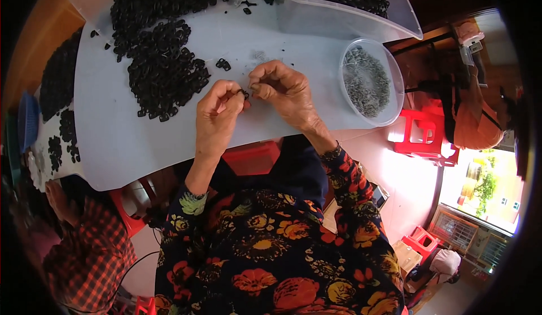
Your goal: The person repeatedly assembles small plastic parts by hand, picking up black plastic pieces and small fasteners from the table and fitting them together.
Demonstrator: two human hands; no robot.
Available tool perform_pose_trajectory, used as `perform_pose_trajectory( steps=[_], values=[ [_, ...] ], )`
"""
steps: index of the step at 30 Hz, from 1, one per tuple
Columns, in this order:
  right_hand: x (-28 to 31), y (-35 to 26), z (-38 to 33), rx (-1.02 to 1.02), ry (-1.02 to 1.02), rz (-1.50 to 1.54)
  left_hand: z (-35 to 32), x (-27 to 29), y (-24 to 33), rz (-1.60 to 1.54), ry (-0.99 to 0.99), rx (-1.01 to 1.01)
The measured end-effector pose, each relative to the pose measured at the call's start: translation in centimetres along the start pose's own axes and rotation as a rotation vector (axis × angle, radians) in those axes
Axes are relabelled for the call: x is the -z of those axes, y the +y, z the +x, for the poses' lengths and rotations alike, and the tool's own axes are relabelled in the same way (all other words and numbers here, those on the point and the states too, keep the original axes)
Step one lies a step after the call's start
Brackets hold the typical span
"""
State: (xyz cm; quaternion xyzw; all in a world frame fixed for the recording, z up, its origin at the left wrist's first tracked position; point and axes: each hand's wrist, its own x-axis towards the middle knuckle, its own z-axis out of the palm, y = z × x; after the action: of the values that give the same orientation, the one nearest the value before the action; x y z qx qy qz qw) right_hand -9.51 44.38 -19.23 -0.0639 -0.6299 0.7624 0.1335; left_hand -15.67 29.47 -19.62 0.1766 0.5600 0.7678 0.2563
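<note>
Above the near part of the pale table [271,41], my left hand [219,110] pinches a small black plastic piece [244,93] between thumb and fingertips. My right hand [288,93] is right beside it, thumb and index finger pressed together close to the piece. Whatever that pinch holds is too small to make out. Two or so loose black pieces [223,64] lie just beyond my left hand. To the left spreads a large heap of similar black pieces [164,72]. On the right stands a round clear tub [397,92] containing many tiny grey metal parts [367,83].
A clear plastic bin [339,13] with more black pieces stands at the far side. At left, a person in a checked shirt [93,253] sits by another table with black pieces and a blue basket [28,120]. Red stools [418,134] and a person in orange [477,126] are at right.
</note>
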Motion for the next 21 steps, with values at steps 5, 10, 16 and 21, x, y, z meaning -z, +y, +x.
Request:
perform_pose_trajectory(
  steps=[5,10,16,21],
  values=[
    [-0.28,-0.31,0.11,0.007,-0.015,-0.011,0.01,0.09,-0.34,0.069,-0.004,-0.023],
    [-0.32,-0.32,-0.03,-0.006,-0.01,-0.025,0.07,0.12,-0.77,0.06,-0.009,-0.05],
    [-0.15,0.15,-0.06,0.023,0.004,-0.041,0.06,0.15,-0.87,0.084,-0.013,-0.047],
    [-0.2,0.08,-0.12,0.007,-0.003,-0.038,0.05,0.07,-0.71,0.066,-0.014,-0.051]
  ],
)
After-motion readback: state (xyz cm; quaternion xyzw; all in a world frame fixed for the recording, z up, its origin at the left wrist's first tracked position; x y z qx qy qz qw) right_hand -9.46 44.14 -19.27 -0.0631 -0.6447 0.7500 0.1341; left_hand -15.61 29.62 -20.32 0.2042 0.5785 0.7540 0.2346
